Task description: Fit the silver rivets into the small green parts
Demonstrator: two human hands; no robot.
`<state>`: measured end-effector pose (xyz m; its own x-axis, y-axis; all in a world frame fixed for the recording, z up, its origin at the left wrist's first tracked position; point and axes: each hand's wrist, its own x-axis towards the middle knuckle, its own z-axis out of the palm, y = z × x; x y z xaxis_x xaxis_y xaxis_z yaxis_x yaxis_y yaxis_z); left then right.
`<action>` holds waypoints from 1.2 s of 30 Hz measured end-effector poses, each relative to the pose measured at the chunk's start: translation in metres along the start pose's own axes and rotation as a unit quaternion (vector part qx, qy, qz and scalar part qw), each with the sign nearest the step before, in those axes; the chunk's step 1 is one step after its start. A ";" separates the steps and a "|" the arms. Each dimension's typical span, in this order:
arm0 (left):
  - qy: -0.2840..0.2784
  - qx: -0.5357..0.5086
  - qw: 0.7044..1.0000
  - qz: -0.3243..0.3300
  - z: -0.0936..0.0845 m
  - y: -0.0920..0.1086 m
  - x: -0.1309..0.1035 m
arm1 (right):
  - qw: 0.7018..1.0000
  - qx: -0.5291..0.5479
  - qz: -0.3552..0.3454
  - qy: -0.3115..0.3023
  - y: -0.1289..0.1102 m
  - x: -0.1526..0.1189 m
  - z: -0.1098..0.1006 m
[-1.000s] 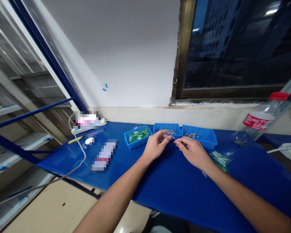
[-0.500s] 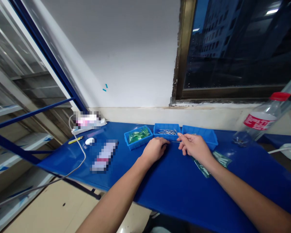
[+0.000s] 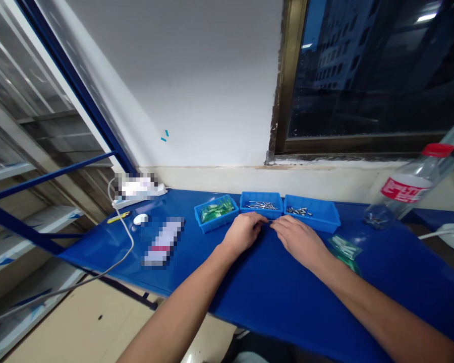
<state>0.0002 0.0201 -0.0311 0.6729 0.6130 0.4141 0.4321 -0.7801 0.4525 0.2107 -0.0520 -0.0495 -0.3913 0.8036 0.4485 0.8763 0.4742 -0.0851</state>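
On the blue table [image 3: 265,282], the left hand [image 3: 244,233] and right hand [image 3: 298,238] nearly meet, fingers bunched; a bump could tip the middle tray [image 3: 263,196], spilling pins [image 3: 263,205]; a loose pinch could drop the thin bit [image 3: 269,221] between their fingertips; I can't tell which holds it.

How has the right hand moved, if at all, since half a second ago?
Yes: against the rightmost blue bin, the right hand sits lower in view and nearer the left hand, uncovering the bin's metal parts.
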 end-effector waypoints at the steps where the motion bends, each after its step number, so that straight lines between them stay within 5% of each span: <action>1: 0.000 -0.003 1.000 0.001 0.000 0.001 0.000 | 1.000 -0.006 0.001 -0.008 0.000 0.001 -0.001; 13: 0.003 -0.025 1.000 0.009 -0.001 0.006 0.000 | 0.998 -0.061 0.002 0.019 -0.002 0.001 0.005; 36: 0.001 -0.027 1.000 0.004 -0.005 0.014 0.000 | 0.993 -0.102 0.047 -0.030 -0.005 0.005 -0.005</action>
<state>0.0035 0.0094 -0.0207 0.6755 0.6070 0.4187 0.3934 -0.7769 0.4916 0.2054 -0.0518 -0.0426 -0.3161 0.8635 0.3929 0.9459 0.3187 0.0605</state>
